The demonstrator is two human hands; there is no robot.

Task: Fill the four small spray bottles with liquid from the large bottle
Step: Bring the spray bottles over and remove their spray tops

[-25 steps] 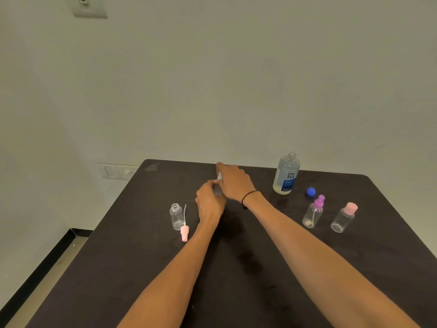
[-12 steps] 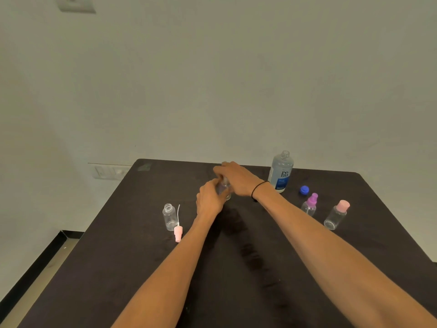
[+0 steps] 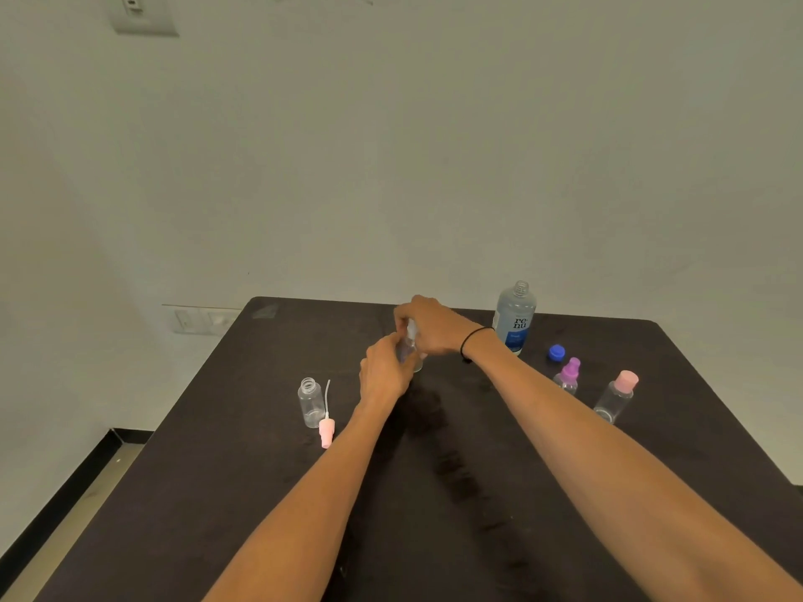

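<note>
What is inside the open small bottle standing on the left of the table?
The open small bottle looks clear and empty; no liquid shows. Its pink spray head lies beside it on the table.

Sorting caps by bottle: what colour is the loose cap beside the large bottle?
Blue; the loose cap shows best in the head view.

Left hand [image 3: 384, 371] and right hand [image 3: 434, 325] curled together, both forearms outstretched

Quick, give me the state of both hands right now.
Left hand: grips the body of a small clear spray bottle.
Right hand: fingers curled round the top of that same bottle.
</note>
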